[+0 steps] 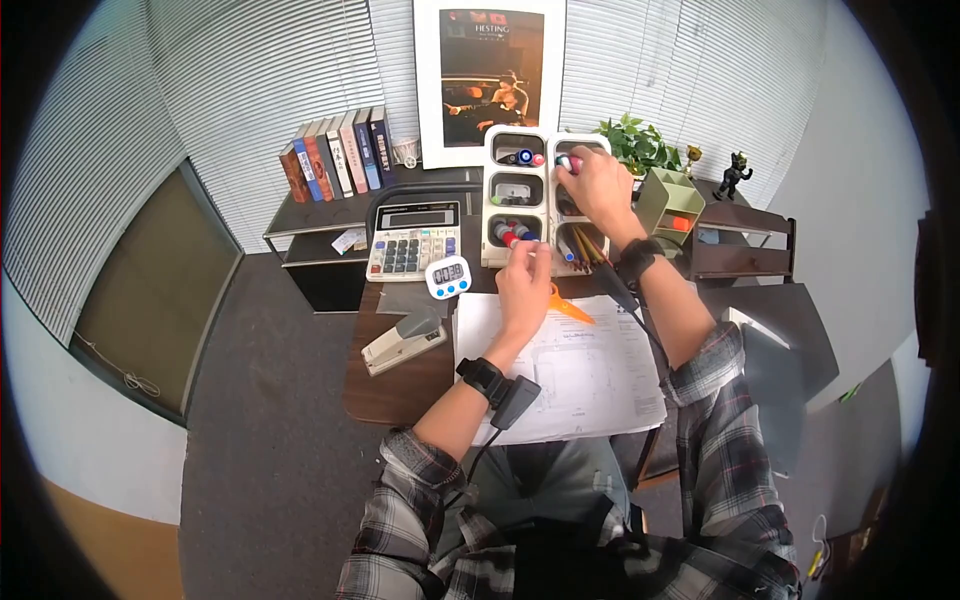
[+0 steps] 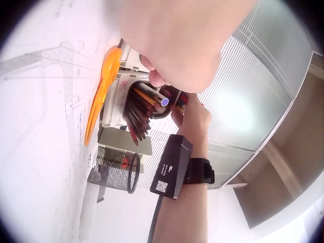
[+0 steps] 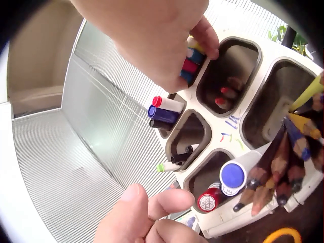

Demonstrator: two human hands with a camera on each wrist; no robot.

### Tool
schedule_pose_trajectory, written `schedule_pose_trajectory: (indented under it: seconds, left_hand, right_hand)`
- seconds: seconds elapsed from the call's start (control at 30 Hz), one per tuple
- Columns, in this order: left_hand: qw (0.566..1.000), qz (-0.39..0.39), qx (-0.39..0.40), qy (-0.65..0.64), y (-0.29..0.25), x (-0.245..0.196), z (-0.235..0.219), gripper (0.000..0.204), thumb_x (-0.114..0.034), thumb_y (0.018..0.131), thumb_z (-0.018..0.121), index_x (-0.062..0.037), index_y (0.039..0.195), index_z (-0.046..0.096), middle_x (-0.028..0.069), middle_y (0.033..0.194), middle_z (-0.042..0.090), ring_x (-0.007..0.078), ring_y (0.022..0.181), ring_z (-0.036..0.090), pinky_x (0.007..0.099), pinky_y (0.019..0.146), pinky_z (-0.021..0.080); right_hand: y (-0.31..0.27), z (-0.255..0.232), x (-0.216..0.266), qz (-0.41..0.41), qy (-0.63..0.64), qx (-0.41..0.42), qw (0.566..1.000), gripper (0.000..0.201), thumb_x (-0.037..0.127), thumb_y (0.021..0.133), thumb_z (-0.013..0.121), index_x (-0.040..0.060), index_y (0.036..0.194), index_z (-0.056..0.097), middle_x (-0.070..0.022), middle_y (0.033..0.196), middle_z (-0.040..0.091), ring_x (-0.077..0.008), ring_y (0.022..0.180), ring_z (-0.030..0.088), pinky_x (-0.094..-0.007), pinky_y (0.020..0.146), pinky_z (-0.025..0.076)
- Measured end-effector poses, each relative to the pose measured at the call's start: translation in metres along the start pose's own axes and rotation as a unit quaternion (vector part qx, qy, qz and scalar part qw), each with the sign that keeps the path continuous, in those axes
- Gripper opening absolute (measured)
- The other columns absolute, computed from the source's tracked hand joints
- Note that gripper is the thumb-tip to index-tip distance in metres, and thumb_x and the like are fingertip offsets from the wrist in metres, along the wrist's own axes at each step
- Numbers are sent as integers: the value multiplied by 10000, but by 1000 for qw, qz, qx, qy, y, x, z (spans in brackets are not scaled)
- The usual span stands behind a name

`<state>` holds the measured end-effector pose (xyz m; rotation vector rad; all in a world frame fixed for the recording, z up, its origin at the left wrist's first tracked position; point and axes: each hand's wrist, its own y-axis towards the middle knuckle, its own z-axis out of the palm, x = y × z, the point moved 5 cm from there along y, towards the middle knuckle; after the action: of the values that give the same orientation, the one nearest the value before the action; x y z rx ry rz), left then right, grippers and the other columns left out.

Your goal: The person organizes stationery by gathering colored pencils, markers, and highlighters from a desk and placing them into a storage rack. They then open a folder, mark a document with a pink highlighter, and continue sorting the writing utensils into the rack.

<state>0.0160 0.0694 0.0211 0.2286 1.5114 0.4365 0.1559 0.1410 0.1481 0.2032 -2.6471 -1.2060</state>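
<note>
The right hand (image 1: 598, 185) is pinching a bundle of markers (image 3: 191, 63) over the organizer's (image 1: 545, 258) top right compartment, upper centre of frame. The left hand (image 1: 524, 283) is gripping a blue-capped marker (image 2: 161, 100) at its near edge.

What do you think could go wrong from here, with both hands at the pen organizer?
The right hand grips several markers at once over the far compartment, so one might slip out and drop. The coloured pencils lean out of their crowded compartment, and the left hand at the organizer could knock some onto the paper.
</note>
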Motion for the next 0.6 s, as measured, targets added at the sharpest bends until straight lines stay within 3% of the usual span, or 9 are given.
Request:
schedule_pose_trajectory:
  seconds: [0.17,0.27,0.37,0.43,0.47,0.53,0.57,0.6]
  left_hand:
    - [1000,-7,-2,-17,1,3,1,289,-282,1006,568,3,984,609,52,593,592,130,502,608,280,491,463]
    - [999,-5,0,-54,2,0,1,251,-260,1018,556,-19,965,601,4,565,550,76,487,534,250,465,420]
    - [993,-68,20,-91,4,4,-3,285,-304,1022,539,-25,1002,597,28,621,578,106,520,569,250,492,448]
    - [956,-154,56,-242,7,8,1,368,-363,1009,542,-7,1102,554,102,754,635,196,661,685,292,595,546]
    - [956,-154,58,-242,6,5,1,368,-363,1009,542,-7,1102,554,102,754,635,196,661,685,292,595,546]
    - [919,-184,107,-332,4,-2,6,485,-458,1008,519,5,1150,525,149,908,640,275,886,704,331,778,562]
    - [904,-207,135,-349,4,-2,9,592,-525,1002,490,27,1216,502,178,1016,647,315,1068,665,381,928,534]
    - [904,-207,135,-348,4,-3,9,592,-525,1002,490,27,1216,502,178,1016,647,315,1068,665,381,928,534]
  right_hand:
    - [-7,-14,-3,-2,35,-37,999,317,316,796,731,73,998,734,-119,957,703,-344,824,691,-439,730,553]
    - [-13,-31,-5,-3,64,-58,996,292,298,800,733,65,976,736,-107,963,706,-341,816,688,-429,727,550]
    - [-23,-51,-4,-7,100,-78,992,275,280,806,733,58,968,734,-108,959,704,-343,804,683,-420,717,545]
    - [-29,-65,-3,-9,120,-85,989,268,270,809,733,56,970,731,-109,955,702,-344,798,681,-416,711,543]
    - [-33,-72,-2,-18,136,-86,987,271,257,806,736,48,979,727,-116,965,701,-346,806,682,-409,717,546]
    - [-43,-83,3,-26,152,-86,984,275,243,804,739,39,988,722,-124,976,699,-347,814,683,-402,724,548]
    - [-51,-90,10,-53,160,-109,980,276,221,800,742,31,999,717,-129,995,699,-347,826,685,-396,737,552]
    - [-59,-98,18,-81,169,-132,973,280,198,795,745,23,1011,712,-135,1013,698,-347,837,687,-390,749,555]
